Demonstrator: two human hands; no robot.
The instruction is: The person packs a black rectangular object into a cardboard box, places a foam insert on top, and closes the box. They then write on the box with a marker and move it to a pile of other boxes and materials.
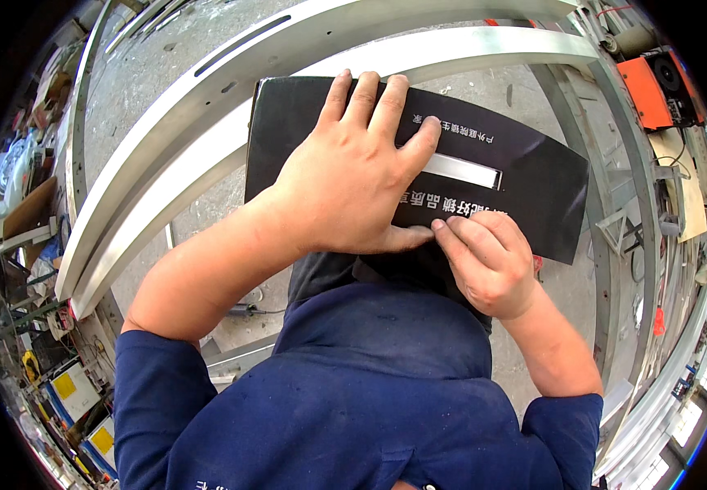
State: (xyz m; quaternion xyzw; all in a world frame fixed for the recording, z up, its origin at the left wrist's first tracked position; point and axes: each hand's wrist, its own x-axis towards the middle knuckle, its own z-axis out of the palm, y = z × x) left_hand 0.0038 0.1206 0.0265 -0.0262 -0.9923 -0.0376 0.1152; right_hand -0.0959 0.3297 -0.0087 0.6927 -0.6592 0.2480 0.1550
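**Hands on a black box**

Blue shirt [353, 408] fills the near view; just past it a black box [525, 175] with a silver window rests on the pale metal frame [206, 122], its near edge at the person's body. Left hand [353, 175] lies flat on the lid, fingers [361, 102] spread. Right hand [488, 261] pinches the box's near edge with pressed-together fingertips. Judging by this, the box is being opened at that edge; lifting it would call for the left hand to keep steadying the lid. Orange machine [655, 86] stands well apart.
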